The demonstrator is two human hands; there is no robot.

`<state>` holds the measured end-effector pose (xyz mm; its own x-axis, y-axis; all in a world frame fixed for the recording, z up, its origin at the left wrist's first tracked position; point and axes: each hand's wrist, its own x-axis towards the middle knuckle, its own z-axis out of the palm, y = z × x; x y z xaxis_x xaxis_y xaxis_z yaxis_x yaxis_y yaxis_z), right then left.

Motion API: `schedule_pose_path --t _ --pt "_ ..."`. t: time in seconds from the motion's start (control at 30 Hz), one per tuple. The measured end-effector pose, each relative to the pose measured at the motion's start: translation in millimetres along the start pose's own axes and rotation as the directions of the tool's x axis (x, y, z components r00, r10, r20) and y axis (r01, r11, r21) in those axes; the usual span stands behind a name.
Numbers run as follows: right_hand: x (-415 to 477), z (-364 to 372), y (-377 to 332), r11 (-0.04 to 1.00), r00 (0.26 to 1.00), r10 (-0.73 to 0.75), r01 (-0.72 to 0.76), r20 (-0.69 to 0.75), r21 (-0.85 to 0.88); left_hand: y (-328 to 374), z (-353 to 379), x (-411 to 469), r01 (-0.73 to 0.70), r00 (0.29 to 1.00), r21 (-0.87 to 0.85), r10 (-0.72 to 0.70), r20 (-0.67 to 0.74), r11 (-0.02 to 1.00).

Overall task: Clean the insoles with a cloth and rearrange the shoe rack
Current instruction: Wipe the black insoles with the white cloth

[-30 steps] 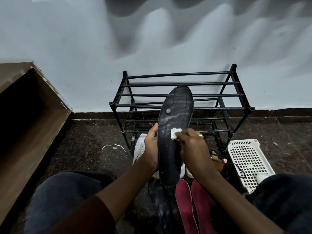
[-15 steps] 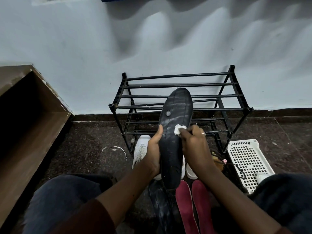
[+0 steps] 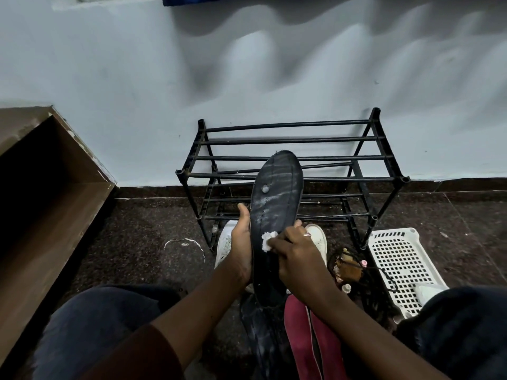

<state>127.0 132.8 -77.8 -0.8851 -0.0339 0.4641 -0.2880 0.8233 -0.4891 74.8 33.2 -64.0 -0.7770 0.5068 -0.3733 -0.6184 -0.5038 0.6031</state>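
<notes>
- A dark speckled stone floor (image 3: 142, 242) meets a pale blue wall (image 3: 247, 78) crossed by wavy shadows.
- The black shoe rack (image 3: 288, 139) stands against that wall.
- The left hand (image 3: 241, 248) grips the black insole (image 3: 277, 198) by its edge, upright in front of the rack. The right hand (image 3: 296, 259) pinches a small white cloth (image 3: 267, 239) against the insole's middle.
- Below the hands, on the floor, lie two red insoles (image 3: 299, 325) and white shoes (image 3: 225, 244).
- A white perforated basket (image 3: 397, 259) sits right of the rack.
- A brown open cabinet (image 3: 41, 187) stands at the left.
</notes>
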Motion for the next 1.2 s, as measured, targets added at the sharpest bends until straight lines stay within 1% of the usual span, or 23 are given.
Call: schedule_pose_path --t 0.07,0.17,0.23,0.3,0.37,0.43,0.57,0.73,0.83,0.9,0.97,1.07,1.13,1.2 --pt "-2 0 -1 1.000 1.000 -0.016 0.016 -0.014 -0.002 1 0 -1 0.017 1.000 0.006 -0.017 0.000 1.000" --pt "3 -5 1 0.996 1.000 -0.014 0.014 0.002 -0.083 2 0 0 0.000 1.000 0.014 0.000 -0.022 1.000" --pt "10 -8 11 0.992 0.999 0.019 -0.023 -0.032 -0.127 -1 0 0 0.003 0.999 0.023 -0.002 -0.032 1.000" --pt "17 -11 24 0.986 0.994 0.081 -0.091 -0.079 -0.140 -6 1 0 0.032 0.999 0.049 -0.030 -0.037 0.998" --pt "20 -12 33 0.980 0.984 0.140 -0.153 -0.107 -0.125 -9 1 -1 0.070 0.997 0.049 -0.069 -0.029 0.996" --pt "19 -12 33 0.980 0.980 0.158 -0.171 -0.125 -0.102 -9 0 -2 0.085 0.996 0.057 -0.083 -0.031 0.995" --pt "10 -5 19 0.991 0.987 0.096 -0.108 -0.132 -0.080 -9 -1 -2 0.091 0.995 0.050 -0.089 -0.050 0.995" --pt "-6 10 -4 0.999 0.999 -0.025 0.024 -0.038 -0.031 -8 0 0 0.060 0.998 -0.010 -0.061 -0.031 0.998" --pt "-3 9 -1 0.995 0.997 -0.069 0.066 -0.035 -0.068 -6 0 0 0.056 0.997 -0.028 -0.058 -0.050 0.998" --pt "6 3 7 0.992 0.996 -0.057 0.049 -0.068 -0.116 -8 0 1 0.054 0.997 -0.031 -0.056 -0.058 0.998" --pt "15 -2 17 0.989 0.993 -0.008 -0.010 -0.121 -0.149 -11 4 -1 0.079 0.995 -0.018 -0.080 -0.052 0.997" --pt "19 -6 25 0.986 0.982 0.072 -0.096 -0.177 -0.134 -19 6 -3 0.146 0.987 0.001 -0.145 -0.067 0.989" --pt "15 -5 21 0.990 0.980 0.070 -0.091 -0.189 -0.108 -20 5 -4 0.152 0.984 -0.005 -0.152 -0.092 0.988" --pt "9 -1 10 0.996 0.984 0.032 -0.045 -0.173 -0.071 -20 3 -3 0.130 0.985 -0.014 -0.130 -0.115 0.991"
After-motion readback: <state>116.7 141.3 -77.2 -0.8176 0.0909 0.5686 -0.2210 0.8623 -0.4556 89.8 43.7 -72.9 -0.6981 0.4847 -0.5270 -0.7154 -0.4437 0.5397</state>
